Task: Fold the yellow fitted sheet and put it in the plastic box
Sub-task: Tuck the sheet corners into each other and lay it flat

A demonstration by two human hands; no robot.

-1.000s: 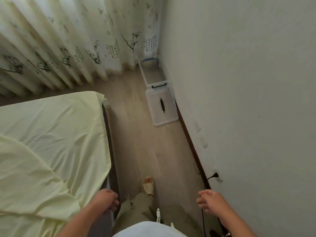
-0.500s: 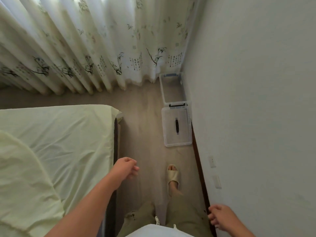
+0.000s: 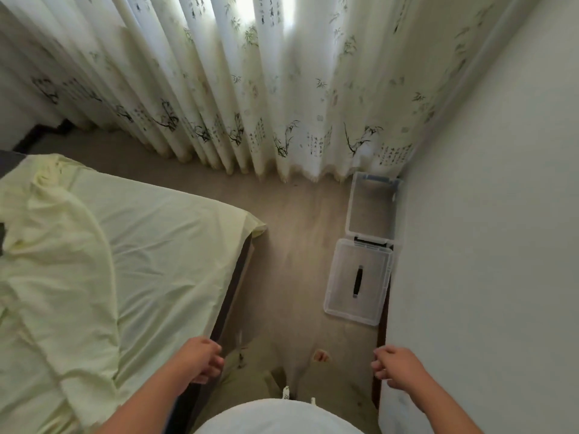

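The yellow fitted sheet (image 3: 150, 245) lies over the bed on the left, with its left part pulled back in a loose fold (image 3: 59, 220). A clear plastic box (image 3: 371, 205) stands open on the floor by the right wall, and its clear lid (image 3: 357, 283) with a black handle lies flat in front of it. My left hand (image 3: 197, 360) hangs at the bed's near right edge, fingers loosely curled and holding nothing. My right hand (image 3: 396, 368) hangs near the right wall, also loosely curled and holding nothing.
A white wall (image 3: 488, 214) closes the right side. Printed curtains (image 3: 250, 89) hang to the floor at the far end. A strip of wooden floor (image 3: 294, 245) runs between bed and wall. My legs and a foot (image 3: 321, 355) are below.
The view has advanced along the bed toward the curtains and box. My left hand dropped back toward the bed's edge. My right hand rose into fuller view beside the wall.
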